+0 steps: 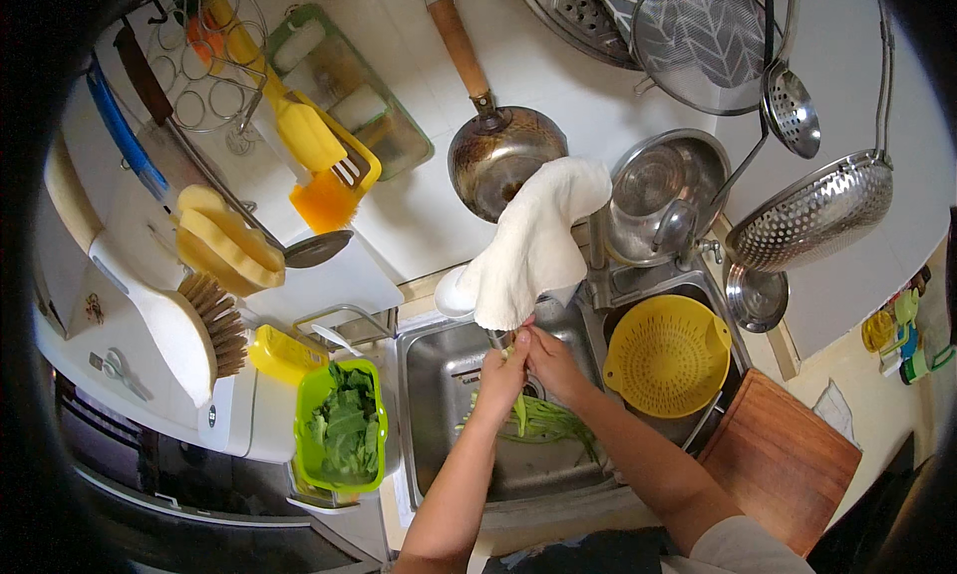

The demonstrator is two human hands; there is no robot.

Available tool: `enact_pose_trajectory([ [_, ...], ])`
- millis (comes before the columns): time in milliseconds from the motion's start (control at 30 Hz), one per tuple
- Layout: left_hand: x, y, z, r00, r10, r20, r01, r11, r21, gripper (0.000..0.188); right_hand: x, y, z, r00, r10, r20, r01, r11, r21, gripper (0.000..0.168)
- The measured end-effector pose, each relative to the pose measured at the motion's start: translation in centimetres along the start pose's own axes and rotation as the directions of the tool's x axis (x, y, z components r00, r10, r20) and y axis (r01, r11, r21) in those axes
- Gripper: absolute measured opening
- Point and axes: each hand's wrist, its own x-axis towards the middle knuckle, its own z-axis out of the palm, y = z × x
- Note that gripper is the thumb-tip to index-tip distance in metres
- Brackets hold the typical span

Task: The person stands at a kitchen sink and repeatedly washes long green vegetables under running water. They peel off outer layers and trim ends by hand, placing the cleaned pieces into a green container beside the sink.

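Note:
Both hands meet over the left basin of a steel sink (426, 424), just below the metal end of a spout (499, 339). My left hand (502, 379) pinches a green vegetable stalk (521, 415), part of which hangs below the fingers. My right hand (552, 361) is closed against the left at the same stalk; its fingertips are partly hidden. Beneath them, a bunch of long green stalks (557, 423) lies on the basin floor around the drain. A white cloth (534, 237) hangs just above my hands and covers most of the tap.
A yellow colander (665, 357) sits in the right basin, beside a wooden board (781, 454). Left of the sink, a green basket (300, 432) holds leafy greens (345, 428). Hanging utensils include a brush (161, 327), a pan (505, 155) and a perforated ladle (815, 207).

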Motion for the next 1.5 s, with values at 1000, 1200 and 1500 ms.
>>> enact_pose_trajectory([
  [1000,-4.6,13.0,-16.8,0.678,0.494,-0.545,-0.556,0.829,0.059,0.023,-1.8,20.4,3.6,0.663,0.708,0.244,0.308,0.039,-0.951,0.027],
  [1200,-4.8,11.1,-15.6,0.723,0.366,-0.586,-0.385,0.918,0.1,0.021,-3.4,27.7,5.2,0.88,0.398,0.259,0.221,0.141,-0.965,0.015],
  [1500,-2.9,1.1,-13.5,0.87,0.022,-0.493,0.11,0.965,0.237,0.021,-1.5,12.7,1.1,0.932,0.362,-0.026,-0.346,0.864,-0.365,0.021],
])
